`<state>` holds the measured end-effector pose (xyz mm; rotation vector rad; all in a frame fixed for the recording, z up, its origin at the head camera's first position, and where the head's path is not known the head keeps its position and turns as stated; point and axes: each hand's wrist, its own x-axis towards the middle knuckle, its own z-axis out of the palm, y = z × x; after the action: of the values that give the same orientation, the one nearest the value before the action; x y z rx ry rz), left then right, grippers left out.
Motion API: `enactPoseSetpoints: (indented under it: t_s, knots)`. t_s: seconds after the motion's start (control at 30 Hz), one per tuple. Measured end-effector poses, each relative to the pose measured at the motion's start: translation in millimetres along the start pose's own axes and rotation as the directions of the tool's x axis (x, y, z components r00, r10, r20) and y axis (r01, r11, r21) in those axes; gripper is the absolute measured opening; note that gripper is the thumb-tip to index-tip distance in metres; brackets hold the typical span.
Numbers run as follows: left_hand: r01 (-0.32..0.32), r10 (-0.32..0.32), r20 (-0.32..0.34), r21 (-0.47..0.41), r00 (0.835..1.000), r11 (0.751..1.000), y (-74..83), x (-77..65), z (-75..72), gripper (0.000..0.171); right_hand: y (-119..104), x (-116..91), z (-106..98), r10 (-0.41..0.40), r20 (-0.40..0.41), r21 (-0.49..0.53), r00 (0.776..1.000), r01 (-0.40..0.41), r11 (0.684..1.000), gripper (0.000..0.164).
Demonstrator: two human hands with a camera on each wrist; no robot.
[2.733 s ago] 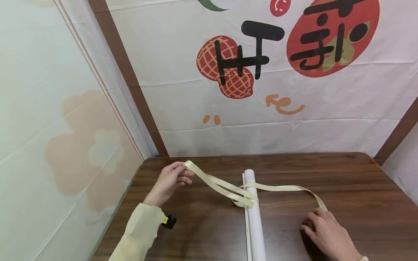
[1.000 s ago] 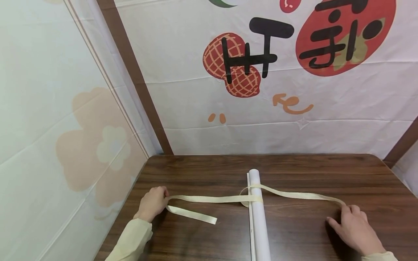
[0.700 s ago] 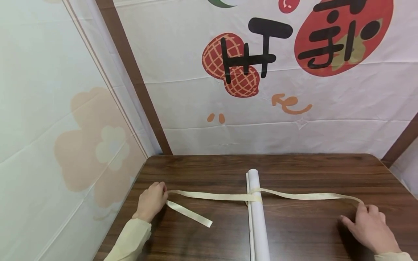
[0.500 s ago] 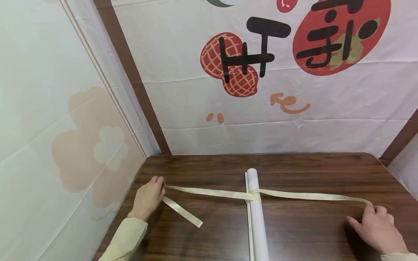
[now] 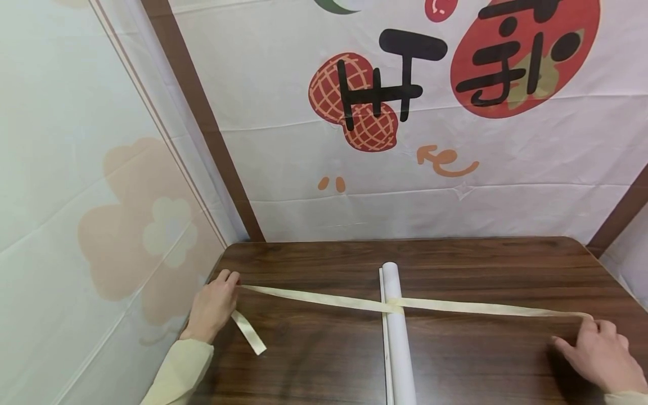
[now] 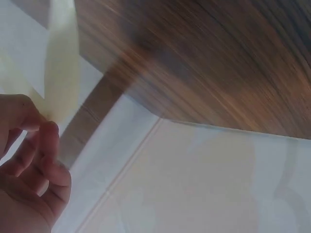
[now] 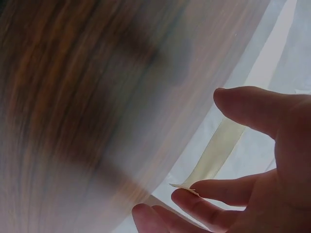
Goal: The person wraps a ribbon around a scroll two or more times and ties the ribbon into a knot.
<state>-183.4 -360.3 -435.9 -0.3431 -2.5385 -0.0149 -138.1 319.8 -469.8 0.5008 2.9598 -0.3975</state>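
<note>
A pale yellow satin ribbon [image 5: 314, 296] runs across a white paper roll [image 5: 401, 349], crossing itself on top of it. The roll lies lengthwise mid-table, a thin white flap or strip along its left side. My left hand [image 5: 211, 308] pinches one side of the ribbon between thumb and index finger, raised near the table's left edge; a short tail hangs below. At the right, my right hand [image 5: 604, 354] has the other end [image 7: 214, 158] clamped between index and middle fingertips, its thumb standing apart. Both stretches look nearly straight.
The brown wood-grain table [image 5: 476, 264] has rounded back corners. Behind it hangs a white printed cloth [image 5: 283, 157] with red fruit pictures, and a pale flower cloth [image 5: 61, 185] closes off the left side.
My hands have moved apart, left hand leftward, right hand rightward. The ribbon's slack loop beside the roll has drawn in, and both stretches have straightened. The left tail has shortened.
</note>
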Motion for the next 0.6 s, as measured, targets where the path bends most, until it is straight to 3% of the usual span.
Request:
enactPoseSetpoints:
  t_s: [0.33, 0.47, 0.6]
  knots:
    - [0.058, -0.057, -0.059, 0.019, 0.997, 0.998, -16.9, -3.3, -10.8, 0.019, 6.2, 0.1, 0.0, -0.046, -0.048, 0.011, 0.998, 0.047, 0.999, 0.078]
    - [0.1, -0.099, -0.036, 0.024, 0.994, 0.995, -22.9, -7.5, -14.4, 0.016, 10.3, 0.5, 1.7, -0.068, -0.095, 0.027, 0.993, 0.071, 0.997, 0.075]
    - [0.123, -0.122, -0.028, 0.026, 0.992, 0.992, -28.4, -15.9, -12.1, 0.012, 13.4, 2.9, 3.7, -0.053, -0.083, 0.032, 0.995, 0.056, 0.998, 0.076]
